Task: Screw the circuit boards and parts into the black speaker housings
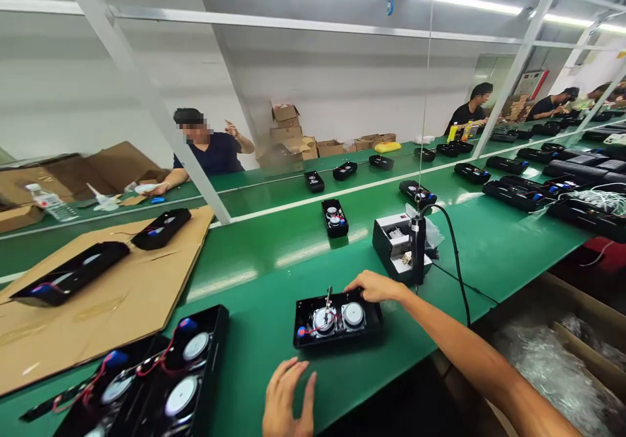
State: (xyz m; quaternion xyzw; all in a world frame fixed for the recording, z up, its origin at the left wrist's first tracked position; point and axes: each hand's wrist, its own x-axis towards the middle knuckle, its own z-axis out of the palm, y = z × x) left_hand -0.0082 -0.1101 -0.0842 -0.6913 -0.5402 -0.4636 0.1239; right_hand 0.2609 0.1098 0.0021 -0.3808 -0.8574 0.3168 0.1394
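On the worktop point(259, 346), black speaker case point(338, 326), your right fingers point(354, 283) at its far rim, grip unclear, left fingers point(282, 379) open nearby.

1. Speaker case point(306, 342): black plastic look, mostly matt.
2. Round discs point(353, 316) in it: smooth, metallic.
3. Table point(259, 339): smooth green, glossy, mirrors lights.
4. Flat sheet point(141, 287): matt brown cardboard.
5. Bottle point(53, 203): clear plastic, shiny.
6. Bags point(548, 365): crinkled clear film, glossy.

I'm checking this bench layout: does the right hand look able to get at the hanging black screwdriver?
Probably yes: the black screwdriver hangs close beyond the right hand and nothing visible stands between them, though the fingers are at the speaker case.
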